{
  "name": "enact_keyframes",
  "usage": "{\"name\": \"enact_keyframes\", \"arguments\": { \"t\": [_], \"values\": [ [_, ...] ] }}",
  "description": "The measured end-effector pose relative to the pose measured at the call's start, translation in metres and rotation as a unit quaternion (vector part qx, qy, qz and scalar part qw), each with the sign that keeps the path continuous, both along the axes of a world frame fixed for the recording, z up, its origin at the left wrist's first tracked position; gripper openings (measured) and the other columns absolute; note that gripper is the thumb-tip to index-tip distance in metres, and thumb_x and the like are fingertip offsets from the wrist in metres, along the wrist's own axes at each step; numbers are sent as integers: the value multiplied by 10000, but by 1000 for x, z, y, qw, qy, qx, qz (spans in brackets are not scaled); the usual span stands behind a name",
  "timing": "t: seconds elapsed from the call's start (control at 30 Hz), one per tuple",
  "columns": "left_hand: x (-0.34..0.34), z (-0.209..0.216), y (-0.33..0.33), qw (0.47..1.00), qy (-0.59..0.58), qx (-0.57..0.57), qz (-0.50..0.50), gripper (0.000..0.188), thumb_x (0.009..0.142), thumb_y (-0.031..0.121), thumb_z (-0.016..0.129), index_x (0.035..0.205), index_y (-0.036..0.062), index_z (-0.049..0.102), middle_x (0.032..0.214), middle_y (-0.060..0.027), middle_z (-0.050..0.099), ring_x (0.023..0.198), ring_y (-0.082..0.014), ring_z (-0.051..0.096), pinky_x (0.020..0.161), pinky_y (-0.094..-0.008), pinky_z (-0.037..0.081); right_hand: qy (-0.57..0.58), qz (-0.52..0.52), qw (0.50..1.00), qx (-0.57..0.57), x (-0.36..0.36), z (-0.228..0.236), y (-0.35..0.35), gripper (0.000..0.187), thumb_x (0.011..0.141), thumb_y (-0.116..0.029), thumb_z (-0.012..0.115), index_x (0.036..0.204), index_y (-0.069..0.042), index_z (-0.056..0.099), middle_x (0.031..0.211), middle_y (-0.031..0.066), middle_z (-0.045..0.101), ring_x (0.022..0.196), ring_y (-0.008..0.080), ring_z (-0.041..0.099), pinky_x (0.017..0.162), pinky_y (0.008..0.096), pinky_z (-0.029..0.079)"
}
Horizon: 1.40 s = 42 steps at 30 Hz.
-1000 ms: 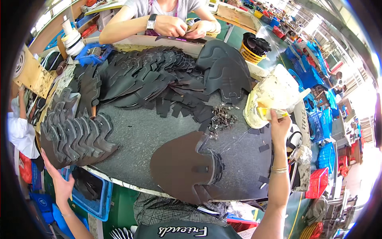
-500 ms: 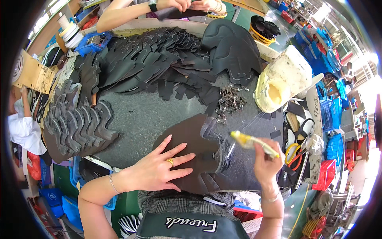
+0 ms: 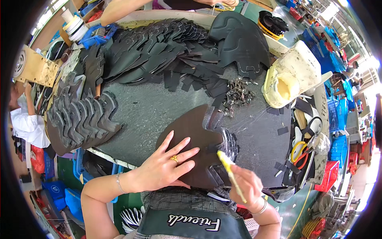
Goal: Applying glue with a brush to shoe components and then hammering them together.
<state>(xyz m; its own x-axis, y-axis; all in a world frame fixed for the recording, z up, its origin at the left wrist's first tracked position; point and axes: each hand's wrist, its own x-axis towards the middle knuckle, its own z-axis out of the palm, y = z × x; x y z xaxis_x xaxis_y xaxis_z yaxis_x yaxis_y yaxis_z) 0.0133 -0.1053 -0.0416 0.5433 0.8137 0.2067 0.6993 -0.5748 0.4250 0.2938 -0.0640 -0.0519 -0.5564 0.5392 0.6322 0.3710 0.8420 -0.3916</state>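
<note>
My left hand (image 3: 159, 171) lies with fingers spread on a flat dark brown cut piece (image 3: 187, 129), pressing it to the grey tabletop. At the lower right, my right hand (image 3: 247, 186) grips a yellowish brush (image 3: 227, 161), its tip close to the piece's notched right edge. I cannot tell whether the tip touches. Shiny whitish streaks (image 3: 229, 144), like glue, run along that edge. A whitish-yellow, crusted plastic container (image 3: 300, 67) with an opening stands beyond the brush, at the right. Part of the brush handle is hidden by my fingers.
Overlapping dark cut pieces (image 3: 139, 55) cover the far side. Wavy-edged pieces (image 3: 81, 121) are stacked at left. A moulded black piece (image 3: 240, 42), small scraps (image 3: 237, 95), and orange-and-yellow-handled scissors (image 3: 299, 153) lie around. Another person's forearm (image 3: 123, 10) reaches in at the top.
My right hand has brought the brush left and down, closer to the notched edge. My left hand keeps the piece pressed down. The whole view has shifted slightly.
</note>
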Motion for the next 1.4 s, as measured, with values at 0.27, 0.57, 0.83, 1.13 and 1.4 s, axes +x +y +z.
{"name": "enact_keyframes", "arguments": {
  "t": [0.27, 0.57, 0.83, 1.13, 1.4],
  "values": [
    [-4, -1, -2, 1000, -13, -3, -5, 517, 595, 437, 822, 906, 88, 599, 1347, -104, 500, 1356, -365, 368, 1106, -650, 231, 2, 150, 951, -270, 6, 51, 27, 248, 715, 119, 637, 930, -3, 661, 835, 154, 704, 734, 285, 710, 636, 346, 584],
    [-5, 1, 3, 999, -7, -17, -31, 461, 626, 429, 814, 886, 102, 620, 1315, -101, 515, 1369, -372, 338, 1116, -655, 198, -27, 23, 999, 20, -82, 21, 105, 339, 663, 121, 616, 979, -2, 600, 862, 129, 632, 706, 314, 635, 621, 383, 550],
    [-6, 3, 0, 999, 0, -20, -29, 465, 645, 445, 807, 893, 97, 624, 1345, -94, 486, 1372, -374, 333, 1115, -653, 194, 2, 185, 973, -140, -16, 26, 99, 300, 661, 170, 591, 921, 27, 634, 977, 192, 674, 904, 333, 695, 765, 386, 590],
    [-4, 7, 1, 999, 3, -32, -35, 536, 640, 474, 792, 928, 54, 625, 1421, -274, 377, 1372, -406, 326, 1105, -651, 213, 73, -10, 985, -156, 3, 18, 28, 130, 778, 126, 614, 859, 26, 635, 853, 187, 707, 741, 287, 706, 648, 351, 580],
    [1, 7, -1, 998, -25, -31, 42, 302, 864, 85, 614, 1149, 1, 558, 1357, -290, 465, 1253, -417, 482, 1060, -481, 406, 79, -45, 951, -295, 12, 37, 44, 70, 792, 44, 686, 824, 7, 636, 841, 132, 720, 706, 191, 688, 633, 270, 533]
  ]
}}
